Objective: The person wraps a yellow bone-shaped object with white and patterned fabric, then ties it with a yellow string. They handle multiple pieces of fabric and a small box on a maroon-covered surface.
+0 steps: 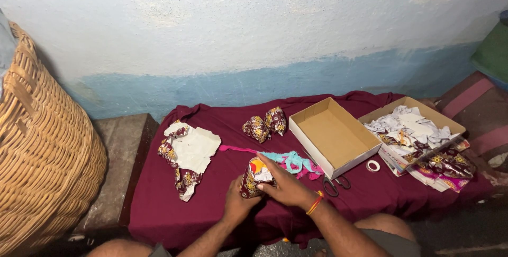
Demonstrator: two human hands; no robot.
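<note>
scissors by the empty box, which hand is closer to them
Right. The right hand lies just left of the scissors; the left hand is farther left, beyond it.

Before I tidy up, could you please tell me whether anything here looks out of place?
The scissors lie half tucked under the empty cardboard box, blades hidden. Pink and teal strips sprawl tangled beside the hands.

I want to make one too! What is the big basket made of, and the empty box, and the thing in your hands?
The big basket looks like woven cane or wicker: tan strips cross in rows. The empty box seems to be plain brown cardboard, matte, with thin straight walls. The small bundle held by both hands looks like maroon flowered cloth, probably cotton, since it folds and wrinkles softly.
</note>
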